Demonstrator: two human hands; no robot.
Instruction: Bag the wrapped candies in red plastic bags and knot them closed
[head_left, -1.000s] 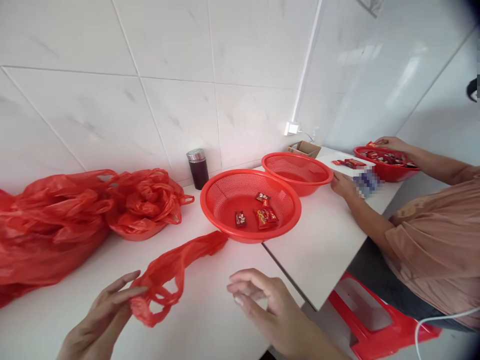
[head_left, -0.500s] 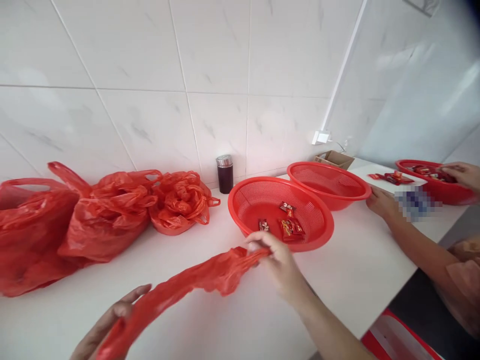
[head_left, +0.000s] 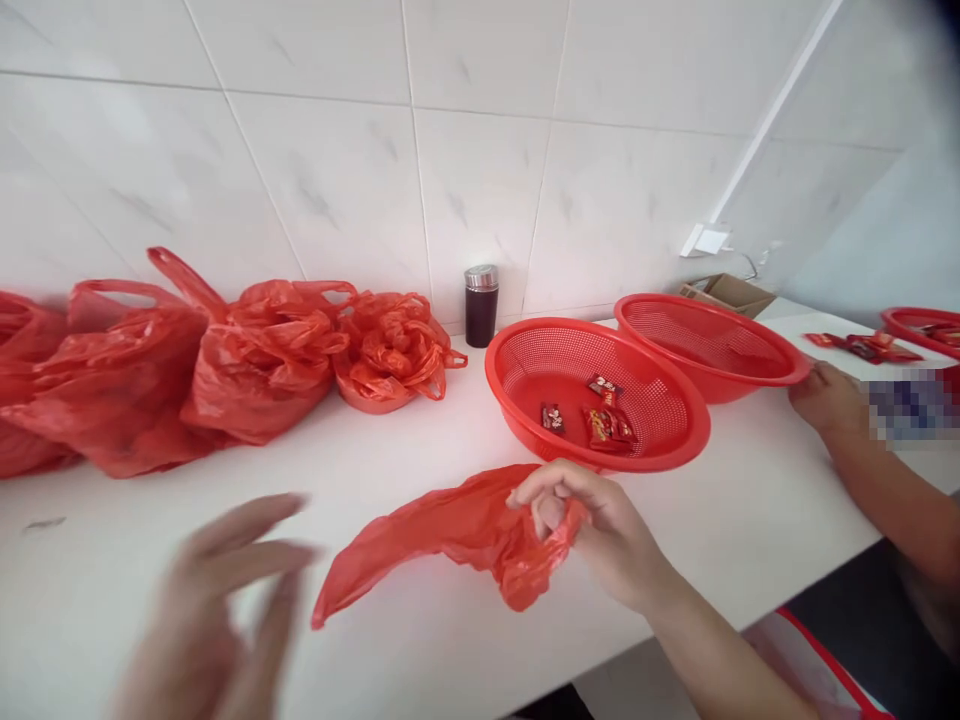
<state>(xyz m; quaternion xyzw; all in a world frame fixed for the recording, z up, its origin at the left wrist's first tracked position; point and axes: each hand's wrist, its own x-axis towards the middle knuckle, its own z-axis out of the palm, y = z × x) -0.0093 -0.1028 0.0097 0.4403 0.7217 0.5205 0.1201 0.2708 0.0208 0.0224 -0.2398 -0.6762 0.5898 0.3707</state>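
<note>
A limp red plastic bag (head_left: 442,525) hangs over the white table, its gathered end pinched in the fingers of my right hand (head_left: 600,530). Its other end trails loose toward my left hand (head_left: 232,600), which is blurred, fingers apart, holding nothing. Just behind my right hand stands a red plastic basket (head_left: 517,425) with perforated walls. Several small wrapped snack packets (head_left: 609,425) lie on its bottom.
Stuffed red plastic bags (head_left: 262,370) line the wall at left, beside a bundle of crumpled red bags (head_left: 394,350). A dark cup (head_left: 481,312) stands behind. A second basket (head_left: 705,340) is touched by another person's hand (head_left: 829,400); a cardboard box (head_left: 731,293) sits behind.
My left hand has let go of the bag's far end, which now hangs free. My right hand still grips the bag. The view has shifted left and down.
</note>
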